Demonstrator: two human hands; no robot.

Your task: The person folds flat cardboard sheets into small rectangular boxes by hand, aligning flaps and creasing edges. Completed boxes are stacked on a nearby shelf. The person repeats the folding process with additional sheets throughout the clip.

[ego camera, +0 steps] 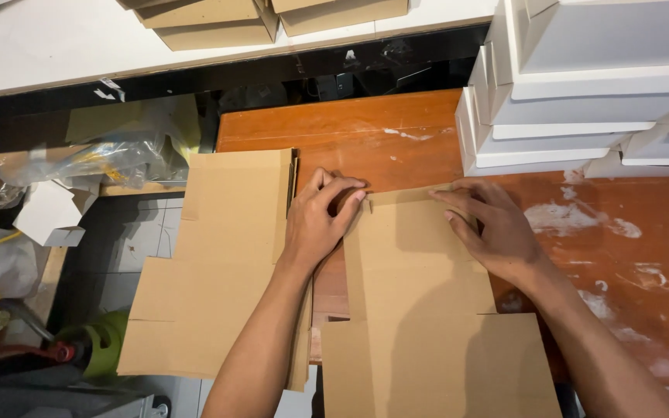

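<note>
Cardboard blank (420,302) flat at worktop (396,139) front edge; left hand (320,220), right hand (497,228) pressing, unclenched, top flap. Folding barely begun.

**What I can't make out from here**

My left hand (320,220) covers the far left corner of the flat cardboard blank (420,310), whose near edge runs off the frame. The stack of white boxes (582,85) is cut off at far right. Clutter inside the clear plastic bags (94,159) at left is unreadable.
</note>
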